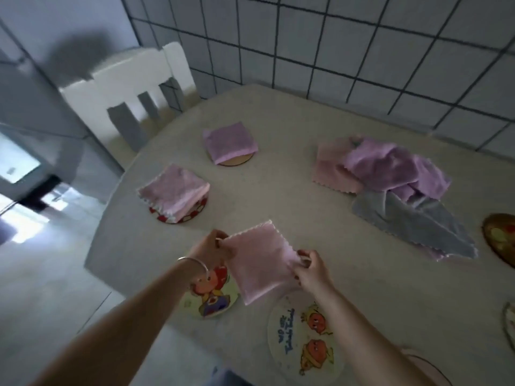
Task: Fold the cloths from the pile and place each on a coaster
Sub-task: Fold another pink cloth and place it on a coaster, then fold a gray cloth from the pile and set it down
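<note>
A folded pink cloth (260, 260) hangs just above the table's near edge. My left hand (213, 247) pinches its left corner and my right hand (310, 267) pinches its right edge. Below it lie two bare cartoon coasters, one (209, 300) under my left wrist and a larger white one (302, 341) under my right forearm. The pile of loose cloths (390, 174), purple, pink and grey, lies at the right. A folded pink cloth (175, 188) sits on a red coaster (167, 217). A folded purple cloth (230, 142) sits on a wooden coaster (237, 161).
The beige table (278, 190) stands against a tiled wall (362, 51). A white chair (125, 87) stands at its far left. Two more coasters show at the right edge, a brown one (501, 238) and a pale one (510, 324). The floor lies to the left.
</note>
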